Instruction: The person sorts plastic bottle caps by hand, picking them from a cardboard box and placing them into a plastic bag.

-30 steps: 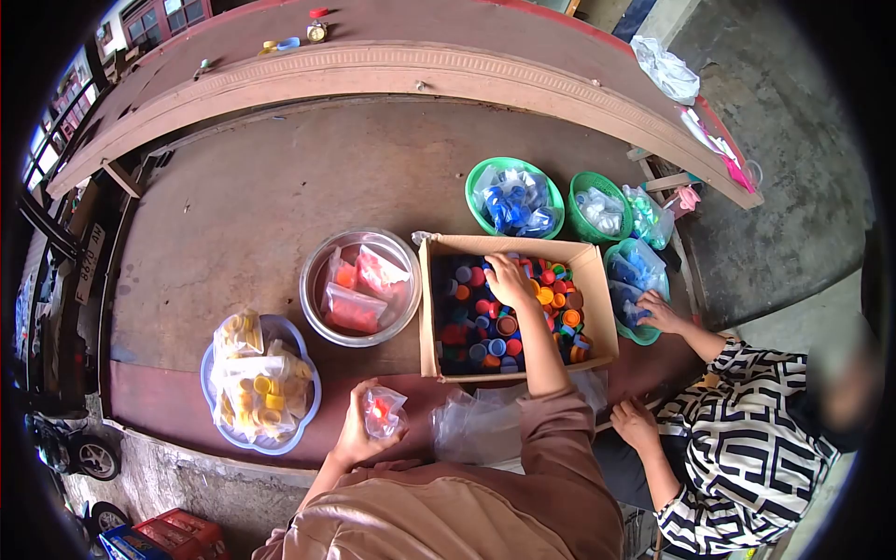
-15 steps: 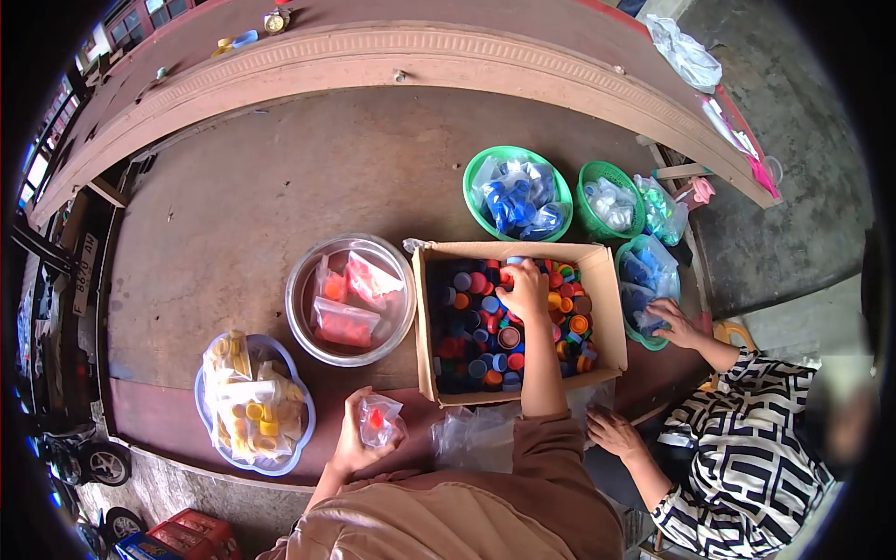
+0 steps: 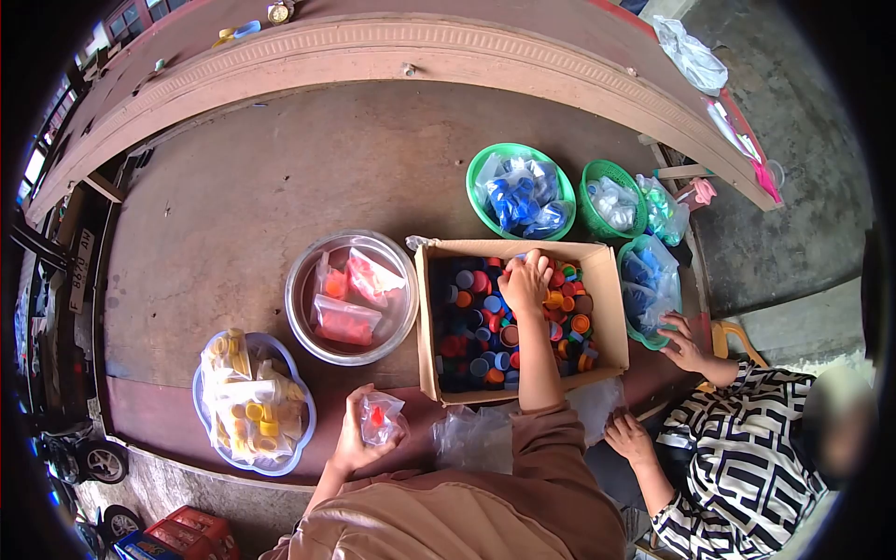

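My left hand [image 3: 357,436] is closed around a small clear plastic bag [image 3: 382,425] with a red bottle cap in it, held near the front edge of the table. Inside a cardboard box [image 3: 614,317], my right hand [image 3: 527,281] is down among loose bottle caps [image 3: 495,336] of many colours. Its fingers curl over at the far side of the heap, and their tips are hidden, so what they grip does not show. Just left of the box stands a round metal basin [image 3: 297,320] with several bags of red caps [image 3: 347,320].
A blue-rimmed basin [image 3: 306,439] of bagged yellow caps sits at the left. Behind and right of the box are green baskets [image 3: 476,201] with bagged caps. Clear plastic bags [image 3: 476,439] lie before the box. At the right, a co-worker's hand [image 3: 686,345] touches a basket.
My right hand has shifted slightly within the box, its fingers now curled more. My left hand still holds the bag. The co-worker's hands have moved a little to the right.
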Demonstrator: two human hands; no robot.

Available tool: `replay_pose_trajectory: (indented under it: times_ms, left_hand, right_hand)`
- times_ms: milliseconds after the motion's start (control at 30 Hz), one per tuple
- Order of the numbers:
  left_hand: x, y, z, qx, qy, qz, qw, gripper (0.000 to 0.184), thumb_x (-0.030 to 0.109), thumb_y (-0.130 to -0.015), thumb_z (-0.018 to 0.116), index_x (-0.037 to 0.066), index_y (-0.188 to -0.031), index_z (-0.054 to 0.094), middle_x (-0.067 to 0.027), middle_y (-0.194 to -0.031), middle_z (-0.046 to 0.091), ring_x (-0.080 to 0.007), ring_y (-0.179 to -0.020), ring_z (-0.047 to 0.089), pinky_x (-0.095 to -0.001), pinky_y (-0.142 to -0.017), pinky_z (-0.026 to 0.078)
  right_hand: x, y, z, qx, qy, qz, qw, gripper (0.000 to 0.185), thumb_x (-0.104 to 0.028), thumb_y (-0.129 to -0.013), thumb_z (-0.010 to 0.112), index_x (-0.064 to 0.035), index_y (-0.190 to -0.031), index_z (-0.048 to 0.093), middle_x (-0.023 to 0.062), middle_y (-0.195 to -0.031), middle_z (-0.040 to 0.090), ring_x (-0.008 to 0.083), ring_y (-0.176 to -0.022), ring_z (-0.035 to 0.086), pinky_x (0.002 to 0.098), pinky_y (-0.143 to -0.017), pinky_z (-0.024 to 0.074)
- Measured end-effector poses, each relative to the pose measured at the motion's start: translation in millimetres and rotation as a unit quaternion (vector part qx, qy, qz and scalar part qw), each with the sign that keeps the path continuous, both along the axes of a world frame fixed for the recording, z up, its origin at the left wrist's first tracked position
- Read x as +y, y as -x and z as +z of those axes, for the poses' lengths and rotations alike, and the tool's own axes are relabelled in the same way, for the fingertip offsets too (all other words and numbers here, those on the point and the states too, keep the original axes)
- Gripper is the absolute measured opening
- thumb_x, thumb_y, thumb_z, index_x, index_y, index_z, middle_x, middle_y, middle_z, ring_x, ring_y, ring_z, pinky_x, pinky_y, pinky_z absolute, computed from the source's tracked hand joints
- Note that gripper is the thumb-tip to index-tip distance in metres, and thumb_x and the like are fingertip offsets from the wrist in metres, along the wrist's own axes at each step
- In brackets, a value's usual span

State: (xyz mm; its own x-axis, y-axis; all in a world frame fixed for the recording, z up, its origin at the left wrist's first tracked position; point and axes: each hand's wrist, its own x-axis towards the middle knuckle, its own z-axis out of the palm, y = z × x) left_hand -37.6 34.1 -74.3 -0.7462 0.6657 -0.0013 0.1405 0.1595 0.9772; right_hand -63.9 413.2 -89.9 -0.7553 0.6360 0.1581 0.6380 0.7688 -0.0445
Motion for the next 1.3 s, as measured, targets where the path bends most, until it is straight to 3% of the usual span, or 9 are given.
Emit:
replay_pose_trajectory:
  times_ms: [300, 433, 633, 700, 767, 900, 1067, 1167, 1300]
  left_hand:
    - [-3, -1, 4, -0.008, 0.004, 0.003, 1.000, 0.084, 0.016, -0.060, 0.076, 0.001, -0.126, 0.027, -0.0176, -0.110, 0.046, -0.0269, -0.098, 0.052, -0.0374, -0.085, 0.044]
    - [-3, -2, 5, 0.019, 0.007, -0.007, 1.000, 0.084, 0.022, -0.063, 0.077, 0.001, -0.127, 0.026, -0.0155, -0.107, 0.048, -0.0232, -0.099, 0.051, -0.0361, -0.086, 0.043]
    - [-7, -6, 5, -0.002, -0.008, -0.009, 1.000, 0.084, 0.020, -0.063, 0.077, 0.001, -0.127, 0.026, -0.0162, -0.108, 0.048, -0.0249, -0.099, 0.051, -0.0366, -0.086, 0.043]
    - [-8, -7, 11, 0.000, 0.001, 0.000, 1.000, 0.086, 0.018, -0.059, 0.076, 0.001, -0.127, 0.027, -0.0178, -0.107, 0.049, -0.0285, -0.098, 0.053, -0.0381, -0.085, 0.044]
    - [-10, -6, 5, 0.016, 0.011, 0.001, 1.000, 0.086, 0.018, -0.059, 0.077, 0.001, -0.128, 0.027, -0.0181, -0.108, 0.049, -0.0287, -0.098, 0.053, -0.0379, -0.085, 0.044]
    - [-10, -8, 4, 0.020, 0.004, -0.006, 1.000, 0.087, 0.019, -0.059, 0.077, 0.001, -0.128, 0.027, -0.0180, -0.107, 0.051, -0.0290, -0.098, 0.054, -0.0377, -0.085, 0.044]
    - [-8, -9, 24, 0.017, 0.005, -0.030, 0.999, 0.085, 0.020, -0.062, 0.075, 0.001, -0.127, 0.025, -0.0159, -0.106, 0.050, -0.0247, -0.097, 0.052, -0.0375, -0.086, 0.043]
    - [-12, -12, 25, 0.019, 0.000, -0.032, 0.999, 0.085, 0.019, -0.062, 0.075, 0.001, -0.128, 0.025, -0.0163, -0.107, 0.050, -0.0253, -0.098, 0.052, -0.0380, -0.086, 0.043]
    - [-16, -16, 29, 0.014, 0.007, -0.034, 0.999, 0.085, 0.020, -0.062, 0.075, 0.002, -0.129, 0.025, -0.0161, -0.107, 0.049, -0.0253, -0.098, 0.051, -0.0380, -0.086, 0.043]
  right_hand:
    - [-7, 6, -19, -0.108, -0.057, 0.003, 0.993, 0.021, -0.021, -0.067, 0.068, -0.0092, -0.085, 0.066, 0.0073, -0.096, 0.058, 0.0224, -0.089, 0.057, 0.0385, -0.082, 0.0382]
    - [-6, -3, -12, -0.025, -0.031, 0.039, 0.998, 0.024, -0.021, -0.063, 0.074, -0.0143, -0.084, 0.065, 0.0064, -0.091, 0.060, 0.0227, -0.087, 0.058, 0.0405, -0.077, 0.0405]
    - [9, -13, -23, 0.137, 0.138, 0.061, 0.979, 0.026, -0.019, -0.067, 0.073, -0.0079, -0.088, 0.064, 0.0081, -0.076, 0.065, 0.0261, -0.067, 0.063, 0.0382, -0.065, 0.0482]
    - [19, -17, -35, 0.300, 0.176, 0.086, 0.934, 0.022, -0.017, -0.078, 0.066, -0.0063, -0.096, 0.062, 0.0098, -0.078, 0.066, 0.0194, -0.062, 0.063, 0.0309, -0.057, 0.0492]
    - [30, -20, -51, 0.428, 0.363, 0.046, 0.827, 0.015, -0.010, -0.082, 0.059, -0.0047, -0.096, 0.062, 0.0108, -0.081, 0.065, 0.0166, -0.063, 0.063, 0.0257, -0.056, 0.0492]
    - [16, -35, 2, 0.501, 0.584, -0.075, 0.635, 0.022, -0.014, -0.086, 0.058, -0.0066, -0.106, 0.052, 0.0049, -0.088, 0.060, 0.0136, -0.070, 0.060, 0.0243, -0.061, 0.0469]
    - [-29, -60, 18, 0.509, 0.622, -0.033, 0.594, 0.028, -0.017, -0.085, 0.062, -0.0063, -0.108, 0.051, 0.0074, -0.096, 0.059, 0.0175, -0.083, 0.061, 0.0287, -0.074, 0.0490]
    - [-54, -78, 21, 0.471, 0.622, -0.056, 0.623, 0.030, -0.015, -0.084, 0.063, -0.0034, -0.109, 0.052, 0.0062, -0.092, 0.060, 0.0192, -0.081, 0.063, 0.0288, -0.071, 0.0521]
    - [-63, -90, 20, 0.417, 0.593, -0.089, 0.683, 0.027, -0.014, -0.082, 0.066, -0.0027, -0.103, 0.054, 0.0057, -0.083, 0.063, 0.0149, -0.064, 0.064, 0.0240, -0.053, 0.0510]
